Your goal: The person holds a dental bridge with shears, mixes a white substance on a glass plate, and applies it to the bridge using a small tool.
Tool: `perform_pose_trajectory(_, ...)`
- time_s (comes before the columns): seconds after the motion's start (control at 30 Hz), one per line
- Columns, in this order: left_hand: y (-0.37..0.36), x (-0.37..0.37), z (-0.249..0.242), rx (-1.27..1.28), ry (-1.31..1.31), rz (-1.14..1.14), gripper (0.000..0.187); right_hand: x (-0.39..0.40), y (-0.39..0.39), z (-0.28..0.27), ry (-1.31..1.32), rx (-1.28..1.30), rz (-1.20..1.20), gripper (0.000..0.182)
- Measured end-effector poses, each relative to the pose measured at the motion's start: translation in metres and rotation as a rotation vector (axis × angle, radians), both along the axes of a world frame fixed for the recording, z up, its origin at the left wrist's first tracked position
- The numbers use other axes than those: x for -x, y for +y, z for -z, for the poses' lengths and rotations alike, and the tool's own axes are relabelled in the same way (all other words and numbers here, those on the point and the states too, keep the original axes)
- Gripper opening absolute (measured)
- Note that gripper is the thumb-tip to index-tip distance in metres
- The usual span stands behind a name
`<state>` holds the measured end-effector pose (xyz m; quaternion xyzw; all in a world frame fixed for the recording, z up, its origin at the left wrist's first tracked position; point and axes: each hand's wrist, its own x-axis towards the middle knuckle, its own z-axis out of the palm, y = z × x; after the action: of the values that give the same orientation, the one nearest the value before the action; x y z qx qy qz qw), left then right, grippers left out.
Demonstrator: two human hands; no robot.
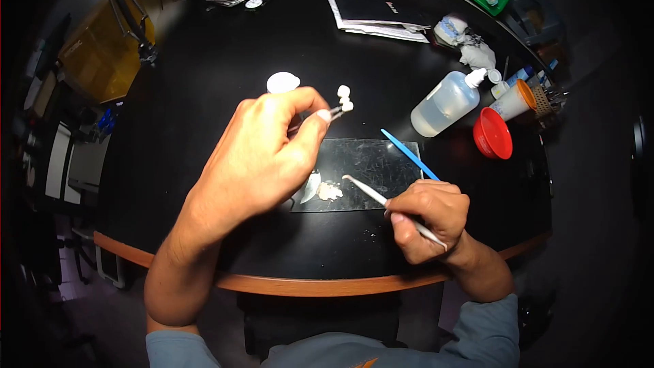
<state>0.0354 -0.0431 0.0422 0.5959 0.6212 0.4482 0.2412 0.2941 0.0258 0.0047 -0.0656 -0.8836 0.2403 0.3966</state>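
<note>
My left hand (262,157) is closed on a pair of tweezers (335,110), which grips a small white dental bridge (345,99) of tooth-shaped pieces above the table. In my right hand (430,217), closed like a pen grip, is a thin white dental spatula (368,191). Its bent tip carries a little cream-coloured stuff and points over a glass slab (368,157). On the slab lies a lump of cream paste (330,191), beside a pale blade-like piece (311,187) partly hidden by my left hand. A blue stick (409,152) rests across the slab's right side.
Beyond my left hand sits a small white dish (283,82). To the right stand a squeeze bottle (446,103), a red bowl (493,134) and an orange-rimmed cup (516,99). A black folder with papers (378,17) lies at the back, near plaster-like models (451,29).
</note>
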Motion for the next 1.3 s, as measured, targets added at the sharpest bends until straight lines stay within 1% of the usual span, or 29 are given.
perform_pose_trajectory(0.1, 0.008, 0.002, 0.008, -0.135, -0.043, -0.017, 0.023, 0.007, -0.003, 0.007, -0.082, 0.003, -0.066, 0.012)
perform_pose_trajectory(0.2, 0.002, 0.002, -0.011, 0.074, -0.194, 0.023, 0.024, 0.010, -0.005, 0.012, -0.112, 0.005, -0.094, 0.012)
perform_pose_trajectory(0.23, 0.003, 0.004, -0.008, 0.081, -0.264, 0.074, 0.023, 0.011, -0.005, 0.013, -0.118, 0.004, -0.095, 0.012)
perform_pose_trajectory(0.4, 0.009, 0.005, 0.005, -0.064, -0.313, 0.183, 0.019, 0.009, -0.004, 0.010, -0.131, 0.019, -0.105, 0.010)
perform_pose_trajectory(0.43, 0.007, 0.001, 0.001, -0.065, -0.379, 0.215, 0.018, 0.008, -0.005, 0.009, -0.117, 0.022, -0.097, 0.009)
perform_pose_trajectory(0.47, 0.006, 0.001, 0.001, -0.052, -0.388, 0.264, 0.020, 0.006, -0.004, 0.007, -0.103, 0.031, -0.101, 0.009)
perform_pose_trajectory(0.53, 0.004, -0.001, -0.002, -0.003, -0.457, 0.297, 0.019, 0.002, -0.004, 0.001, 0.028, 0.028, -0.072, 0.010)
perform_pose_trajectory(0.63, 0.000, -0.008, -0.002, 0.040, -0.507, 0.344, 0.018, -0.013, 0.000, -0.011, 0.194, -0.019, 0.035, 0.010)
perform_pose_trajectory(0.7, 0.000, -0.011, 0.000, 0.007, -0.485, 0.392, 0.017, -0.020, 0.002, -0.018, 0.258, -0.051, 0.086, 0.012)
perform_pose_trajectory(0.8, 0.000, -0.014, 0.003, 0.026, -0.472, 0.424, 0.017, -0.014, 0.002, -0.019, 0.412, -0.170, 0.122, 0.016)
perform_pose_trajectory(0.87, -0.003, -0.018, 0.002, 0.041, -0.476, 0.417, 0.019, -0.014, 0.003, -0.021, 0.394, -0.282, 0.073, 0.022)
perform_pose_trajectory(0.93, -0.004, -0.024, 0.000, 0.052, -0.489, 0.395, 0.022, -0.013, 0.000, -0.022, 0.385, -0.303, 0.070, 0.025)
perform_pose_trajectory(0.97, -0.004, -0.023, 0.000, 0.072, -0.450, 0.411, 0.022, -0.012, 0.000, -0.020, 0.387, -0.297, 0.063, 0.026)
perform_pose_trajectory(1.07, -0.004, -0.021, 0.006, 0.100, -0.468, 0.452, 0.018, -0.010, -0.001, -0.017, 0.378, -0.280, 0.047, 0.028)
perform_pose_trajectory(1.3, -0.004, -0.022, 0.005, 0.116, -0.454, 0.436, 0.019, -0.012, 0.000, -0.018, 0.331, -0.267, 0.019, 0.029)
